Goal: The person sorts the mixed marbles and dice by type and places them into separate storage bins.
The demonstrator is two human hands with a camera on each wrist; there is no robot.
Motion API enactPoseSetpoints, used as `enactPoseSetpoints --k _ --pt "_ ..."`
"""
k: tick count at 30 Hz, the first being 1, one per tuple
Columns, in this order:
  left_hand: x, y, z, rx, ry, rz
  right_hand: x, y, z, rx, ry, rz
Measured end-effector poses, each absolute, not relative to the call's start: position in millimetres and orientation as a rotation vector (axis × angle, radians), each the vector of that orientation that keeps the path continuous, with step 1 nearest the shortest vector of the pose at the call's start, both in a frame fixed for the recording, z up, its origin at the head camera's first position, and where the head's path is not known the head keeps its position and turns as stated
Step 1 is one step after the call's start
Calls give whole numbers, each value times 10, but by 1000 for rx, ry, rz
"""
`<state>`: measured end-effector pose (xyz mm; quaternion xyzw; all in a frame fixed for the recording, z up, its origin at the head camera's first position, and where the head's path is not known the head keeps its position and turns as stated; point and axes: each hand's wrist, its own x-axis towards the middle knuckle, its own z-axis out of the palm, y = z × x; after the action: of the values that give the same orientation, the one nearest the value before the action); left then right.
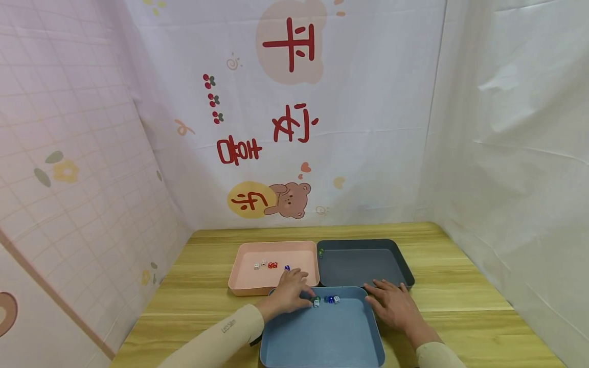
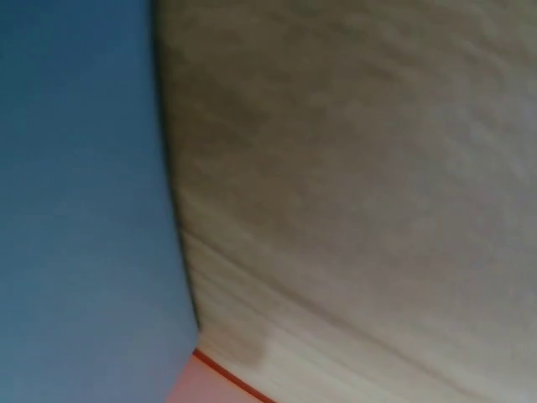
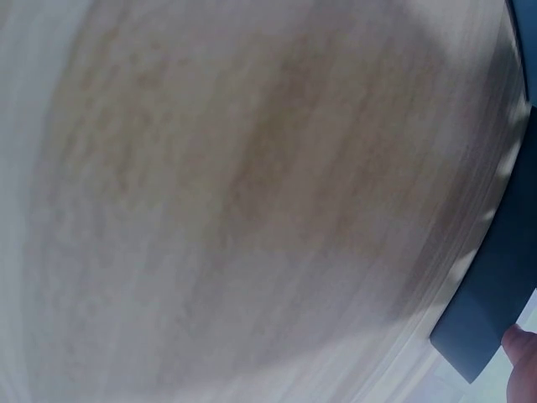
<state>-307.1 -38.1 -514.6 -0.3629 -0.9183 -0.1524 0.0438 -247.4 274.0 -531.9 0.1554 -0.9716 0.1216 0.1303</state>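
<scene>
In the head view, my left hand (image 1: pixel 289 294) reaches over the far left part of the blue tray (image 1: pixel 322 337). Its thumb and forefinger tips are at a green die (image 1: pixel 315 298) and a white die (image 1: pixel 316 303); whether they pinch one is too small to tell. Just right of these, a blue die (image 1: pixel 331 299) and another white die (image 1: pixel 337 299) lie along the far wall with a darker die. My right hand (image 1: pixel 393 304) rests, fingers extended, by the blue tray's far right corner and the near rim of the dark tray (image 1: pixel 363 263).
Behind the blue tray stands a pink tray (image 1: pixel 248 278) with white dice (image 1: pixel 256 266), red dice (image 1: pixel 273 265) and a blue die (image 1: pixel 287 268). Green dice (image 1: pixel 321 252) sit in the dark tray's left corner. Wooden table (image 1: pixel 460 296) surrounds the trays; a printed curtain (image 1: pixel 377 128) hangs behind.
</scene>
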Motion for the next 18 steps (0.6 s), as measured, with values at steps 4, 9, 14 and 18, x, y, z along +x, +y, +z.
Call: enactPoseSetpoints --k 4,9,14,18 --pt "-3068 -375 -5134 -1118 -2813 -448 -2470 2739 -5314 449 -2829 363" --pt "-3075 -373 -5148 -1108 -2839 -408 -2468 2742 -5319 448 -2837 362" --pt "-3078 -380 -5155 -1118 -2828 -408 -2473 2743 -5326 451 -2833 359" --pt "-3070 -399 -5138 -1139 -2792 -473 -2474 2740 -5324 447 -2829 360"
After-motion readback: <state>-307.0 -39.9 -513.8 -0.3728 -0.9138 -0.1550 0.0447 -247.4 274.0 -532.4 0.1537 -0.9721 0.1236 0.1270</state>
